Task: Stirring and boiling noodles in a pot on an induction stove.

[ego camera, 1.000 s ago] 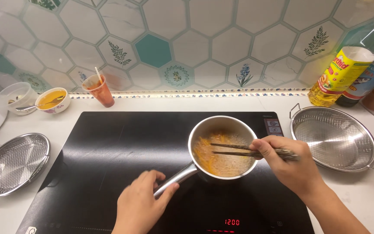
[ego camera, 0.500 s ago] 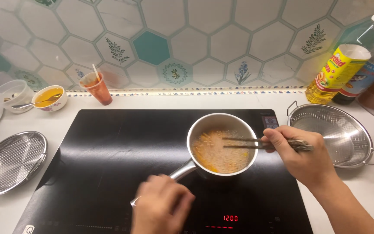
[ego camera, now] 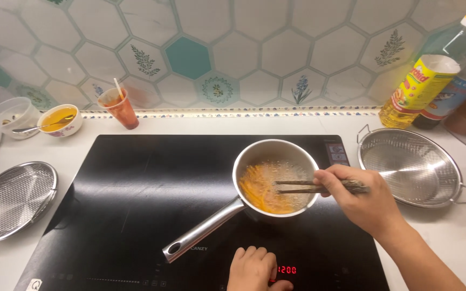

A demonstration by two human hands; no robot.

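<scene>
While right hand holds chopsticks in saucepan, strainer sits nr; contents blurry.

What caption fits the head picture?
Right hand stirs a saucepan with chopsticks; left hand touches the cooktop.

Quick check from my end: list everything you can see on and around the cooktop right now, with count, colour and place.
Flat glass cooktop: one, black, centre of the white counter.
Steel saucepan with long handle: one, silver, on the cooktop, holding bubbling liquid and orange strips.
Wooden chopsticks: one pair, dark brown, tips over the saucepan.
Metal mesh strainer: one, silver, left of the cooktop.
Perforated steel colander: one, silver, right of the cooktop.
Small plastic cup: one, orange-red, with a stick, by the wall.
Small bowl of yellow liquid: one, white, far left, spoon in it.
Oil bottle: one, yellow, back right.
Left hand: at the cooktop's front controls.
Right hand: holds the chopsticks.
</scene>
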